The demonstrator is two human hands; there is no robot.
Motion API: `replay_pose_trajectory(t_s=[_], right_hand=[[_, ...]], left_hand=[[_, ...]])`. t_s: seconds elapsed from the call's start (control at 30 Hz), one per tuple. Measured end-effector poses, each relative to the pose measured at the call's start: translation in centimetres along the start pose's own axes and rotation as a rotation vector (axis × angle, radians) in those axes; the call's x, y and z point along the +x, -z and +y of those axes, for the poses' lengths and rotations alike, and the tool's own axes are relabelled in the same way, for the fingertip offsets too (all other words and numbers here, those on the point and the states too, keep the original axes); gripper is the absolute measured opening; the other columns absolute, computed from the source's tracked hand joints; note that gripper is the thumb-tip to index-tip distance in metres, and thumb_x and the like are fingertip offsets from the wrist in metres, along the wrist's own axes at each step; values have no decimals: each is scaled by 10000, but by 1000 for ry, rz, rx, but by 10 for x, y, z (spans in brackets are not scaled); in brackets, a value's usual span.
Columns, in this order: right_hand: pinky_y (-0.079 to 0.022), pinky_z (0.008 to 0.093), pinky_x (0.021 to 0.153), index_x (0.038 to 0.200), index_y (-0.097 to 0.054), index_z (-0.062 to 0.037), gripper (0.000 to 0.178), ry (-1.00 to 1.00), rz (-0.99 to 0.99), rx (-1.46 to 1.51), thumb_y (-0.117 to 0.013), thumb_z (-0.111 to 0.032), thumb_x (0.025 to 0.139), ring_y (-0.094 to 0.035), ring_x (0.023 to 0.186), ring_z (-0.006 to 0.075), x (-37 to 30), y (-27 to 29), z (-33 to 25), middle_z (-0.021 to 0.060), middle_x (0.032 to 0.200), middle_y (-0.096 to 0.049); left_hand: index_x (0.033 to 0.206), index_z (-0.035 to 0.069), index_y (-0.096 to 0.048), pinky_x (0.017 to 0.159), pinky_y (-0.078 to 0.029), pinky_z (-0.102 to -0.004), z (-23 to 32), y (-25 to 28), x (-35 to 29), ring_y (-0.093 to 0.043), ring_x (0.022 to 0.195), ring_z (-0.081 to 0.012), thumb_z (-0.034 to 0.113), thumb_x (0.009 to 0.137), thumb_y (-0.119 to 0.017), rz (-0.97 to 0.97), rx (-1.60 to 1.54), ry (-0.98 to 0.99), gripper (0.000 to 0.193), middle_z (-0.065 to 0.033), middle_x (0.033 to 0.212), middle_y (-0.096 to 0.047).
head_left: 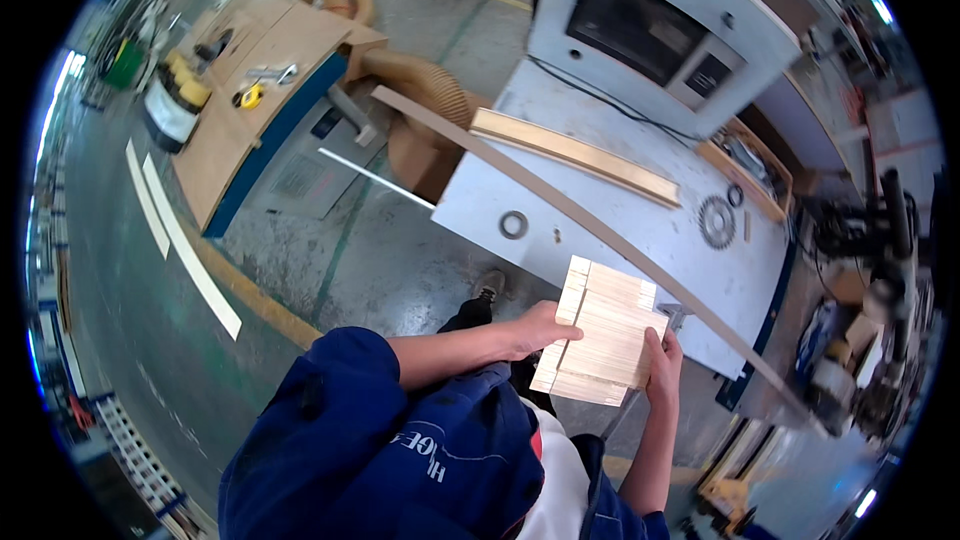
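Note:
My two hands hold a stack of short, pale wooden slats point(607, 325) between them in front of my body, tilted and by the near edge of the white-topped machine table point(480, 195). My left hand point(540, 331) closes around the left side, its thumb lying over the top face. At the right side, my right hand point(662, 362) grips the edge with its thumb up; its other fingers are mostly hidden behind the wood. Some slats stick out unevenly along the edges.
A long brown bar point(560, 202) crosses the table diagonally. Also there are a wooden strip point(575, 155), a metal ring point(513, 225), a circular saw blade point(717, 222) and a wooden box point(750, 165) of parts. Left stands a workbench point(250, 50) with a tape measure point(250, 96).

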State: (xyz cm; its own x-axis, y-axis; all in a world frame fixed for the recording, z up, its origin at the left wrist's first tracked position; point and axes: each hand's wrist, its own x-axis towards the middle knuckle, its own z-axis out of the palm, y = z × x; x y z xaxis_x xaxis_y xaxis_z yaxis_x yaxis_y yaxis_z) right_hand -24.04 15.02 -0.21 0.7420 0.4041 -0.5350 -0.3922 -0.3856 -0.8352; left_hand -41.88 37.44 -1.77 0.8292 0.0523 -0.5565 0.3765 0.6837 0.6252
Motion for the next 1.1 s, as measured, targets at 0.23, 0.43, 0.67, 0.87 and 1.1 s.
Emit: replay_pose_trajectory(t_s=[0.23,0.43,0.67,0.87,1.1], right_hand=[[-539,334,819,1381,-568,-86,457,199,-199,-679,-556,-51,925,-616,1120,247,46,-7,-35,154,1341,-594],[-503,497,861,1161,-600,-143,411,543,-141,-983,-474,74,836,-607,1036,416,98,4,-58,210,1130,-597],[-500,441,871,942,-614,-111,214,792,-271,-1341,-539,43,814,-631,1045,328,181,2,-82,104,1131,-636],[-467,382,923,774,-646,-117,127,956,-291,-1409,-593,-4,796,-624,1101,245,222,2,-70,64,1177,-663],[-480,427,968,982,-680,-104,213,1068,-33,-1165,-686,-85,769,-626,1121,284,199,-10,-42,93,1197,-669]], left_hand=[[1310,-59,-578,1031,-504,-412,-29,45,-12,-649,1135,-260,12,900,-660,116,-255,24,424,-162,1255,-657],[1379,-34,-491,1023,-512,-413,-23,35,-29,-616,1199,-270,38,956,-618,167,-361,82,447,-157,1336,-595],[1407,-16,-446,1045,-502,-433,-33,32,-41,-600,1227,-280,45,969,-604,280,-399,90,470,-161,1371,-571],[1431,3,-408,1106,-449,-440,-39,32,-35,-555,1287,-269,62,991,-577,244,-461,93,475,-142,1404,-542],[1447,18,-382,1126,-419,-461,-39,28,-20,-516,1323,-285,82,983,-596,328,-507,73,515,-126,1428,-521]])
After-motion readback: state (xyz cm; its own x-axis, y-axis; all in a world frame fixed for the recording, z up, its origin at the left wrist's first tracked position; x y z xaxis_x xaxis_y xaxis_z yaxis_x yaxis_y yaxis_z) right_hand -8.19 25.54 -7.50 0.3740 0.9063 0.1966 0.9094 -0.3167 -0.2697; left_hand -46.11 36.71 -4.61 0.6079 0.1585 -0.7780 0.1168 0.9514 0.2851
